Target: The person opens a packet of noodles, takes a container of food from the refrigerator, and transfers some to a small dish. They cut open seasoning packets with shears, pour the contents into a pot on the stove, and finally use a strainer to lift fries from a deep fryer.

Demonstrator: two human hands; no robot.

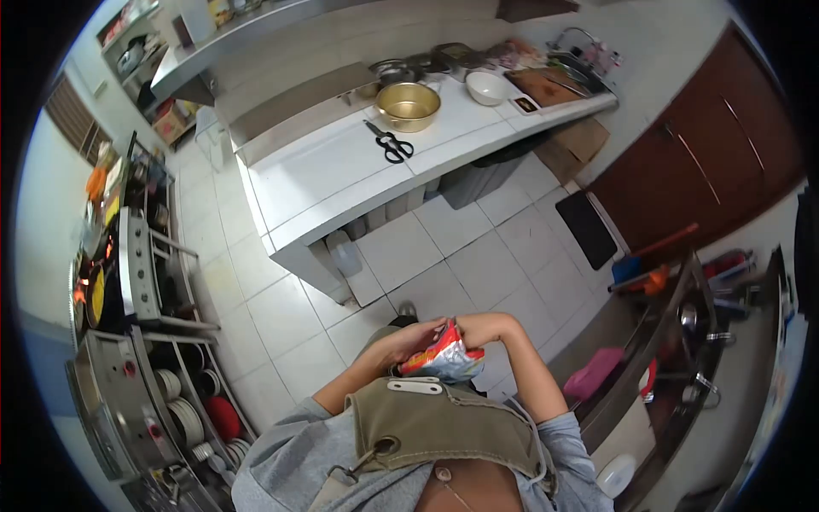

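Two hands at one pack (448, 365), red and silver foil, crinkled, held in front of the apron (461, 427). Pack sits between left fingers and right fingers, mostly on the body side of both. Probably light, soft, slick; foil likely gives and creases under a squeeze, not fragile itself, but contents could shift or spill if it is open. Can't tell if it is. Best hold looks like the side edge under left fingers, loose pinch, no crushing the middle.

Left hand (409, 343) partly closed round the near side edge, gripping it. Right hand (479, 328) curled in at the upper edge, wrist bent inward, elbow out; its fingertips are hidden, so can't tell how far open or whether pinching. Scissors (394, 147) well beyond both hands, on the counter (311, 188).
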